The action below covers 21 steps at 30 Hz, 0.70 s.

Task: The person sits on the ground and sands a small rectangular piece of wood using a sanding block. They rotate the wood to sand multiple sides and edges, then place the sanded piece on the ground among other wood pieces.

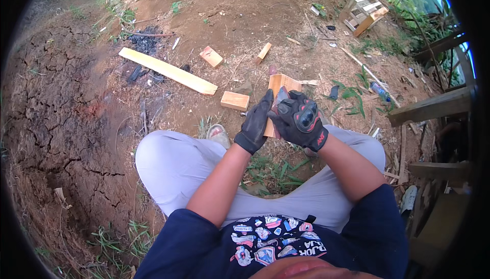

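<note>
Both my hands wear black work gloves and meet over a pale wooden block (284, 81) in front of my knees. Along the block's left side, my left hand (256, 122) grips it with the fingers pointing away from me. My right hand (300, 117) is closed over a thin, flat grey-purple piece (281, 95) and presses it on the wood. Its kind is hard to make out, as the fingers hide most of it. Nearest my left hand lies a short wooden block (235, 101) on the dirt.
Two more short blocks (211, 56) (263, 53) and a long plank (168, 71) lie ahead. A slatted wooden crate (363, 13) sits far right. Timber beams (431, 106) jut in at the right, near a blue bottle (379, 90). Cracked soil (56, 110) spreads left.
</note>
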{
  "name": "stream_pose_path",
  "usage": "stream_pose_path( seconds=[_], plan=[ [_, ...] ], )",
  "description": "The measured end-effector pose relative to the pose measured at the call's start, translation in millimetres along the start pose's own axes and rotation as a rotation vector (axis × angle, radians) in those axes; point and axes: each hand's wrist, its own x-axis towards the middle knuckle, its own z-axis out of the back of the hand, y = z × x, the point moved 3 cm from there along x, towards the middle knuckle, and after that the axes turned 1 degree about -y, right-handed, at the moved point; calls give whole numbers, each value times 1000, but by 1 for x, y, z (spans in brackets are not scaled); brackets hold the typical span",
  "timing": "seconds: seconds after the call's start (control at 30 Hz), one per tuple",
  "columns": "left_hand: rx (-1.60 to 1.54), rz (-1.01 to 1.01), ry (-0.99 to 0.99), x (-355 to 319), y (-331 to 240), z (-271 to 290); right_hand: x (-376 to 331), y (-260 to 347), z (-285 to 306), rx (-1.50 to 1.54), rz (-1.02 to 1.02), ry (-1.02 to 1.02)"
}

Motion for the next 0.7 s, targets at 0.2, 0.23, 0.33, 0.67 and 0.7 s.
stream_pose_path(
  seconds=[0.2, 0.23, 0.33, 0.67, 0.7],
  plan=[
    [11, -30, -80, -13, -1, -12, 20, -45, -3, -146, -120, -42],
    [287, -159, -11, -10, -3, -2, 21, -19, 4, 94, -263, 83],
    [577, -237, 57, -17, -5, 6, 8, 11, -1, 26, 1, -17],
    [36, -86, -30, -12, -1, 7, 3, -14, -16, -51, -23, -81],
    [16, -51, -41, -16, -6, -7, 4, -25, -14, -97, 25, -142]
  ],
)
